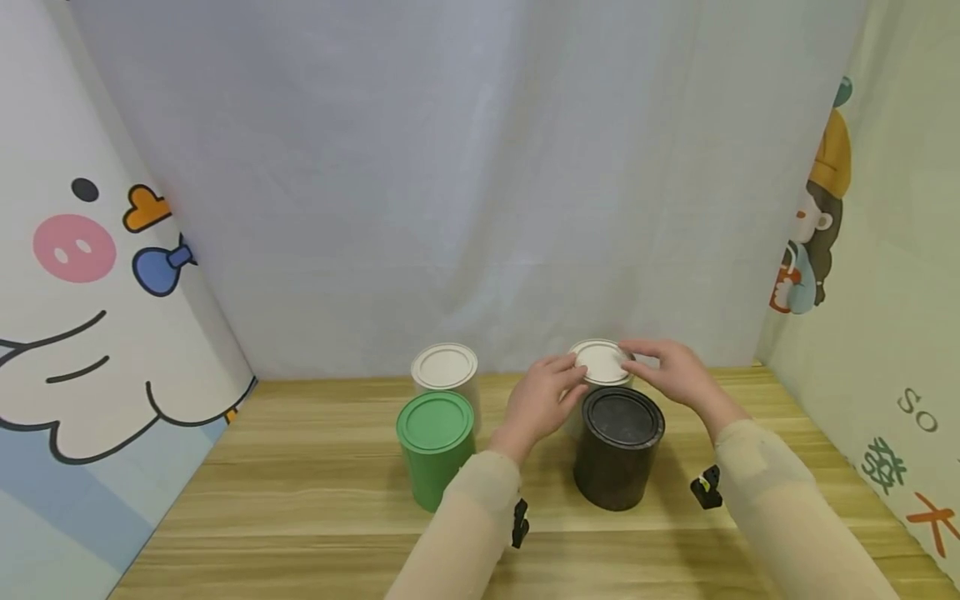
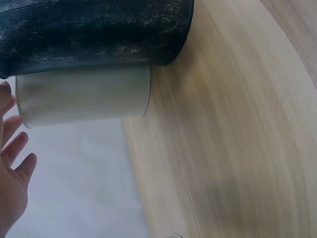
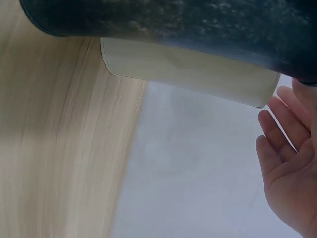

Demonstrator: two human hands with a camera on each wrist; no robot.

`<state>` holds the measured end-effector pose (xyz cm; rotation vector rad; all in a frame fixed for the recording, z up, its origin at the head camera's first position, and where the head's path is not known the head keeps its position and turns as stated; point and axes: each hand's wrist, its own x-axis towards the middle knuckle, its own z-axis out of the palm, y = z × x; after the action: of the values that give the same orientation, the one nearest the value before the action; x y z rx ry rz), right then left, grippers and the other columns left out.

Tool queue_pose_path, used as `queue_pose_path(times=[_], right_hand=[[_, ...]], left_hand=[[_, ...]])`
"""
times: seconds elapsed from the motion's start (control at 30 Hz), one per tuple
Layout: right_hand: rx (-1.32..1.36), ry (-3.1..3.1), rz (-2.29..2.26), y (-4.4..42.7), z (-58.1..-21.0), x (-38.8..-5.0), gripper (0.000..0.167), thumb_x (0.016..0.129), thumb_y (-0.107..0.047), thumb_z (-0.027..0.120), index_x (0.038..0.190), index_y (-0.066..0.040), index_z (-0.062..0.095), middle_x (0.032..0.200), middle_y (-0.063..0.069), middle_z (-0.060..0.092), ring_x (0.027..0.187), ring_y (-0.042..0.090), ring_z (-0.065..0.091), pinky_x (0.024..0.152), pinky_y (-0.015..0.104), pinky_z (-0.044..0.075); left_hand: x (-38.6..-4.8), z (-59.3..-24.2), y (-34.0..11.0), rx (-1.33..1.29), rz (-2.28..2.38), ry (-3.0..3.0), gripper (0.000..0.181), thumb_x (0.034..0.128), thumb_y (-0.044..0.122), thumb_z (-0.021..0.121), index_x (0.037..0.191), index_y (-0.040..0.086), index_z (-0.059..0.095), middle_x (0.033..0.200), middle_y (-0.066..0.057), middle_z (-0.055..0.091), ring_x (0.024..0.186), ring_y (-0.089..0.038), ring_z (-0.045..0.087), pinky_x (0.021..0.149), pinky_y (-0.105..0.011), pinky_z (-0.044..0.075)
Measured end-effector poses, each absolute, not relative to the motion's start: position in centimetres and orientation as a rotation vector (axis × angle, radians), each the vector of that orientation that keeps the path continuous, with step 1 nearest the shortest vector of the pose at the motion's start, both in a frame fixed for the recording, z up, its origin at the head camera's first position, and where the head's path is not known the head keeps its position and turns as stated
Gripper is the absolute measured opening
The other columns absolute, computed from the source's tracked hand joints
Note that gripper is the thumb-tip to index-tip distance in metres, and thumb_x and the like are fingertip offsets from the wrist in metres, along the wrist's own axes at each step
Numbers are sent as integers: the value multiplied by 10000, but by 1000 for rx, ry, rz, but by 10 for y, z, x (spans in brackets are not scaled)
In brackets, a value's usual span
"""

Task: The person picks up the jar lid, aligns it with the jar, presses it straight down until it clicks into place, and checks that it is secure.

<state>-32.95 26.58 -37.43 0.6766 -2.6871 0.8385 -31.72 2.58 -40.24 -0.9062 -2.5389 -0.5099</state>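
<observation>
A white can [image 1: 602,363] with a pale lid stands behind a black can [image 1: 617,467], which hides most of its body in the head view. My left hand [image 1: 538,402] is at the left side of the white lid, fingertips at its rim. On the opposite side, my right hand [image 1: 673,373] has its thumb and fingers at the right rim. In the left wrist view, the fingers [image 2: 15,148] are loosely bent by the can's top end. The right wrist view has the fingers [image 3: 277,134] spread and mostly straight beside the same end.
To the left, a green can [image 1: 437,467] stands in front of another white can [image 1: 446,367]. All stand on a wooden table [image 1: 315,483]. A pale curtain [image 1: 360,208] hangs behind, and printed panels flank both sides.
</observation>
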Motion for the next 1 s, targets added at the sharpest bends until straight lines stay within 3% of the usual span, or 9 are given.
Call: queue_pose_path(times=[0.33,1.0], right_hand=[[671,-2770,790,264,-374,-332,424,926,-169,713,1285,41,632,1314,245,590,1234,456,517,1033,608,388],[649,-2867,692,259,-365,-333,443,927,-190,708,1287,54,623,1296,236,604,1220,456,524,1007,601,415]], left_hand=[[-318,-405,22,-998,-400,-2530,364,1037,329,518,1335,169,650,1411,-24,566,1307,-215,497,1096,-316,387],[-321,-402,23,-1021,-461,-2547,356,1027,311,533,1311,142,666,1399,-30,577,1306,-203,504,1098,-305,380]])
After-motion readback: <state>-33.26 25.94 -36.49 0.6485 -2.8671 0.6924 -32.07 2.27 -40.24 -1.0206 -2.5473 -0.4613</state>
